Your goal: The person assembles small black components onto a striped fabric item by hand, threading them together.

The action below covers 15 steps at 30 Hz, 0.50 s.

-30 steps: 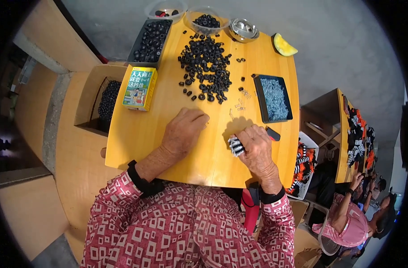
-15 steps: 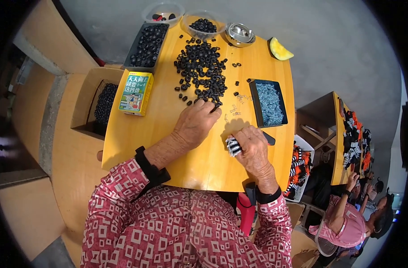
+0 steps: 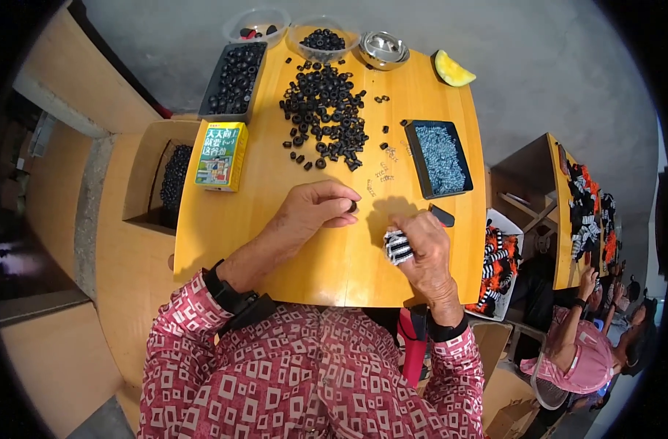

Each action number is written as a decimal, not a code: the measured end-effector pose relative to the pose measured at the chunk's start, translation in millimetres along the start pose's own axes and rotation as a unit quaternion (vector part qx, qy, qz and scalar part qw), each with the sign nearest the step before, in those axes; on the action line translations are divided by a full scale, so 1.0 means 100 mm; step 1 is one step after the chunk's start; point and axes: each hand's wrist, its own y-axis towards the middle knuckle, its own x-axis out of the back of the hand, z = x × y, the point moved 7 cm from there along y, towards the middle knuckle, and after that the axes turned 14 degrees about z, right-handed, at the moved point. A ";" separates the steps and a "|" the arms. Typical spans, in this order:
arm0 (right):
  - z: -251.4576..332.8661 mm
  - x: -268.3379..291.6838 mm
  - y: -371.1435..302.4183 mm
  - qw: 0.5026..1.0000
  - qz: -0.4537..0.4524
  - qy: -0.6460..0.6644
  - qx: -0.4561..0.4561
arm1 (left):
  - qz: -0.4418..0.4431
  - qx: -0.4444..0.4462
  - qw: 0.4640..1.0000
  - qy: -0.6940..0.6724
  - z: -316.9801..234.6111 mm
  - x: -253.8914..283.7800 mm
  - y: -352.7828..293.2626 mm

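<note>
Left fingers (image 3: 335,192) pinch a black piece (image 3: 353,207), right fingers (image 3: 416,233) grip striped cloth (image 3: 397,248) at its four o'clock (gentle pressure, I'd say).

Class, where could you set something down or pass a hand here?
Bare: the table between the left hand and right hand; the patch between left hand and yellow box; the gap between fruit wedge and the tray of blue-grey pieces. Crowded: the middle, under loose black parts, and far edge, with bowls.
</note>
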 end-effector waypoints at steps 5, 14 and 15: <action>0.22 0.01 0.07 0.988 -0.058 0.142 -0.024 | 0.006 0.011 0.998 -0.058 0.16 -0.16 -0.16; 0.43 -0.18 -0.08 0.980 -0.079 0.181 -0.001 | -0.022 0.019 0.997 -0.068 0.43 -0.27 -0.40; 0.46 -0.16 -0.09 0.980 -0.077 0.181 0.000 | -0.018 0.018 0.998 -0.063 0.46 -0.27 -0.41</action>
